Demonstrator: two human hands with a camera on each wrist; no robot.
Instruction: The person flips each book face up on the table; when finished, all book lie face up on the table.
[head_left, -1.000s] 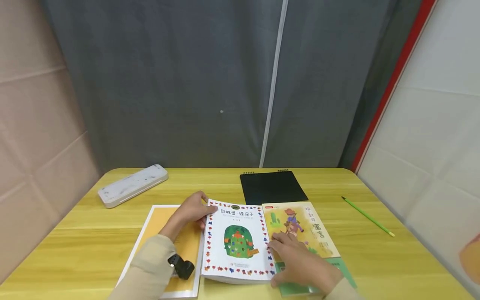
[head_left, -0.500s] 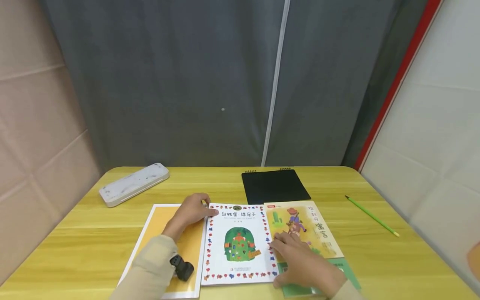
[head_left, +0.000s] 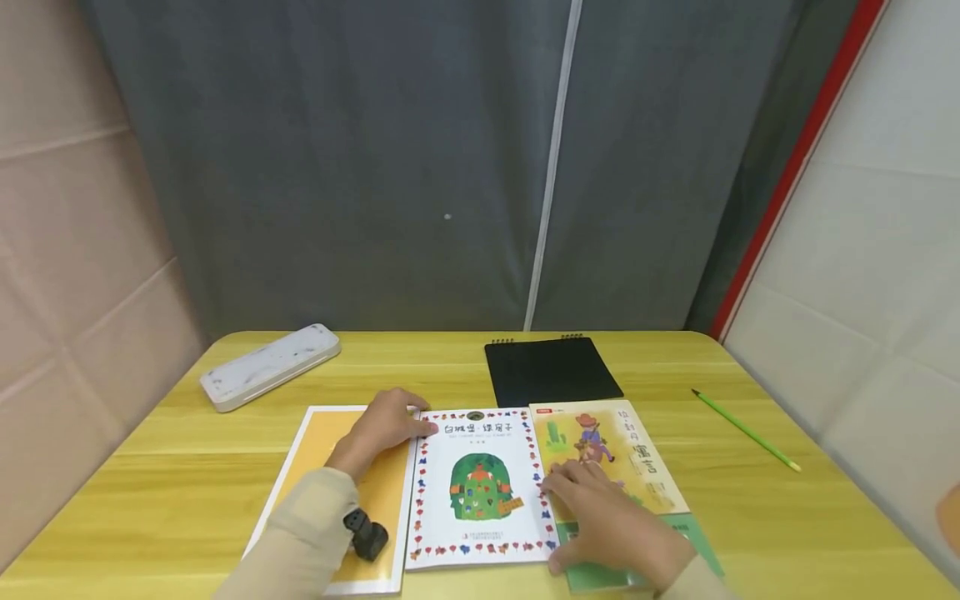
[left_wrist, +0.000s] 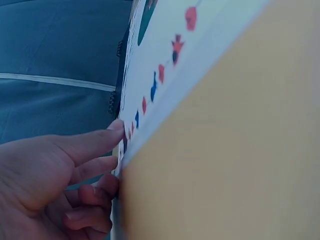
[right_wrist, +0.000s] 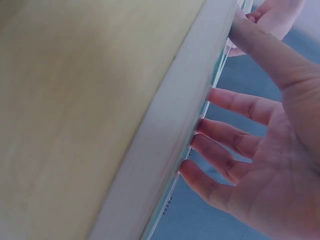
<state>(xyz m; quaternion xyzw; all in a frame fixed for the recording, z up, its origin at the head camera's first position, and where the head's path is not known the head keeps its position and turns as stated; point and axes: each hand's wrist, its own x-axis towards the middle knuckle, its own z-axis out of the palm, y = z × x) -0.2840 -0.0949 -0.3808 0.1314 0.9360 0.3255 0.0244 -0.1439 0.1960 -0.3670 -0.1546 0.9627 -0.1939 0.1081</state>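
Note:
A white picture book (head_left: 480, 492) with a green house on its cover lies flat between two other books. My left hand (head_left: 382, 427) is at its upper left corner; in the left wrist view the thumb and some fingertips of the left hand (left_wrist: 65, 175) touch the corner. My right hand (head_left: 603, 521) rests over the right side, its fingertips at the white book's right edge and on the yellow and green book (head_left: 648, 467). Spread fingers of the right hand (right_wrist: 265, 150) touch the covers in the right wrist view. Under my left forearm lies an orange book (head_left: 318, 450) with a white border.
At the back left of the wooden table (head_left: 135, 492) lies a marbled pencil case (head_left: 270, 365). A black spiral notebook (head_left: 551, 371) is behind the books, and a green pencil (head_left: 746, 429) lies to the right. A grey curtain (head_left: 375, 167) hangs behind.
The white book, its near edge raised and thick a second ago, now lies flat beside the others. Both hands stay at its edges; the left thumb has barely moved.

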